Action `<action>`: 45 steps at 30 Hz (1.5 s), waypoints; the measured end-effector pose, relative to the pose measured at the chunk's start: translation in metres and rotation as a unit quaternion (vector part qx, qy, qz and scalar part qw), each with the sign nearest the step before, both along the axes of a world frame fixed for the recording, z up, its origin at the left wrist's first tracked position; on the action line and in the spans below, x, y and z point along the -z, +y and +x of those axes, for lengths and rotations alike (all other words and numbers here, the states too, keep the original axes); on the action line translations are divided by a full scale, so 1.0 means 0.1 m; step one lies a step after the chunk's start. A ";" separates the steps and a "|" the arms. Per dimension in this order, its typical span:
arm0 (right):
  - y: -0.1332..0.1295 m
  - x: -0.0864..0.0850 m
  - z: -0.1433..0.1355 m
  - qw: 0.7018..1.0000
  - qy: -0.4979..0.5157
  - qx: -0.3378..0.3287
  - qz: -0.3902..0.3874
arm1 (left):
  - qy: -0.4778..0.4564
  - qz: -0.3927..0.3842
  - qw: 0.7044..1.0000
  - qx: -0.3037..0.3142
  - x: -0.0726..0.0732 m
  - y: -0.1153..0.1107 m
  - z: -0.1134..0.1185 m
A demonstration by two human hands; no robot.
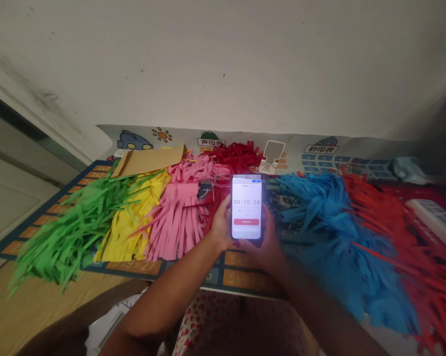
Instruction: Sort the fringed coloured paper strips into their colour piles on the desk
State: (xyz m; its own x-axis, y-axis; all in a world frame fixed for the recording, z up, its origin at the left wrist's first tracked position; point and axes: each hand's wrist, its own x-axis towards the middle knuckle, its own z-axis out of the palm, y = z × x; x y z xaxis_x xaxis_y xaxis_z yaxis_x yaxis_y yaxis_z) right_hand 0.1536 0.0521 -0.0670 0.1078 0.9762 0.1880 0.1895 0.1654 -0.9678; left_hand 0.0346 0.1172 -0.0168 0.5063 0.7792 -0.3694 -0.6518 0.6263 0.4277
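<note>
A lit smartphone (246, 208) is held upright over the table, its screen showing 00:10:24 and a red button. My left hand (222, 225) grips its left edge, fingers closed around it. Along the right edge my right hand (267, 232) is also wrapped on the phone, with its thumb near the lower part. Just left of the hands lies pink fringed paper (178, 217), beside yellow fringe (130, 222) and green fringe (74, 222). Dark red fringe (241, 155) sits behind the phone. To the right lie blue fringe (326, 212) and red fringe (396, 242).
A brown envelope-like sheet (148, 160) rests on the fringes at back left. A small white phone stand (272, 155) stands behind the phone. The patterned table mat (248, 279) ends close to my lap. A white wall (223, 64) rises behind the table.
</note>
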 end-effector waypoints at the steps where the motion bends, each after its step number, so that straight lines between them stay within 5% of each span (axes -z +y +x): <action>1: 0.00 0.00 0.00 1.000 0.000 -0.001 0.003 | 0.002 -0.001 1.000 0.001 0.00 0.00 0.00; 45: 0.01 -0.03 0.01 1.000 -0.004 -0.007 0.015 | -0.028 0.004 1.000 0.001 0.02 0.01 -0.01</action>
